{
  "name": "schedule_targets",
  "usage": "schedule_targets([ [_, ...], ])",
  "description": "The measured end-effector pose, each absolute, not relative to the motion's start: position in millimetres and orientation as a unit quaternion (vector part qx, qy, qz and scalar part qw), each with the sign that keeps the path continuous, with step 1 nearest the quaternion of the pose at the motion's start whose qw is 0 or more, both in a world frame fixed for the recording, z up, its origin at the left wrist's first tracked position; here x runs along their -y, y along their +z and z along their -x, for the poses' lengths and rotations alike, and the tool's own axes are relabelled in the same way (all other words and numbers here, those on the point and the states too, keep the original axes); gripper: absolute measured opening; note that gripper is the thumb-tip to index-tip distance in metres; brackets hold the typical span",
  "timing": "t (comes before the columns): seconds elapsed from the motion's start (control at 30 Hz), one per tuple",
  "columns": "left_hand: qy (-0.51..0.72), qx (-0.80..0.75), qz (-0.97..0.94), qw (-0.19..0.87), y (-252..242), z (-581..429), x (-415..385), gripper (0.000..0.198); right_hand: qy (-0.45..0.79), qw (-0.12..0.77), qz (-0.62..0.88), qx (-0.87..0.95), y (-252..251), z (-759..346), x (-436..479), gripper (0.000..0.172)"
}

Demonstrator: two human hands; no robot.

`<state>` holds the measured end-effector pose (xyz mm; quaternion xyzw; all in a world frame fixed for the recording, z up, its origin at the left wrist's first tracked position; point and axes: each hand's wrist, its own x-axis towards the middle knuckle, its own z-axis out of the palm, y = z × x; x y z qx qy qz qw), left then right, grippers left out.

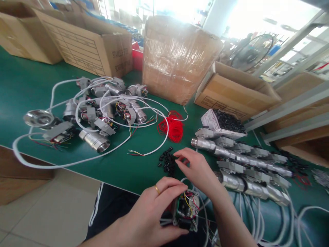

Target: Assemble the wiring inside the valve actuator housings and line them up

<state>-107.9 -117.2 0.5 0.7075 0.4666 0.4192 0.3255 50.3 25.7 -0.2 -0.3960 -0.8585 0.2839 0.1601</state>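
My left hand [156,207] wears a ring and grips the edges of a small open actuator housing [186,209], with coloured wires and round parts showing inside. A white cable runs beside the housing. Just beyond it, my right hand [192,168] is at a pile of small black plastic pieces [167,161]. Its thumb and fingertips are drawn together at the edge of the pile; whatever they pinch is too small to make out.
Metal valves with wired actuators [102,106] and white cables lie to the left. Red cord [172,127] is coiled mid-table. Rows of valve assemblies [241,156] and a box of black parts [226,121] stand right. Cardboard boxes [177,58] line the back.
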Motion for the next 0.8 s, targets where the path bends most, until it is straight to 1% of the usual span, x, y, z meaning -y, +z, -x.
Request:
schedule_targets([
  [0.1,0.429,-0.457,-0.705,0.330,-0.9,107.8,116.4,0.086,0.275,0.142,0.409,0.859,-1.0,-41.8,-30.2,0.020],
  [0.27,0.427,-0.456,-0.698,0.350,-2.9,106.5,113.3,0.085,0.246,0.100,0.430,0.863,-0.7,-29.4,-38.5,0.023],
  [0.4,0.411,-0.457,-0.692,0.379,-4.0,107.3,111.7,0.083,0.221,0.088,0.450,0.861,5.1,-32.2,-43.3,0.024],
  [0.5,0.407,-0.459,-0.682,0.398,-4.1,108.4,110.9,0.079,0.224,0.098,0.455,0.856,24.5,-48.6,-37.8,0.023],
  [0.57,0.402,-0.459,-0.676,0.412,-3.6,108.8,110.1,0.078,0.242,0.131,0.442,0.854,44.4,-63.3,-27.3,0.022],
  [0.63,0.401,-0.457,-0.673,0.422,-2.9,108.9,109.2,0.077,0.264,0.180,0.405,0.857,65.4,-76.3,-12.0,0.020],
  [0.67,0.400,-0.455,-0.672,0.427,-2.6,108.8,108.8,0.077,0.268,0.191,0.384,0.863,74.8,-81.0,-3.4,0.019],
  [0.8,0.401,-0.449,-0.666,0.440,-2.7,108.1,108.1,0.074,0.283,0.165,0.304,0.895,95.5,-85.0,28.0,0.021],
])
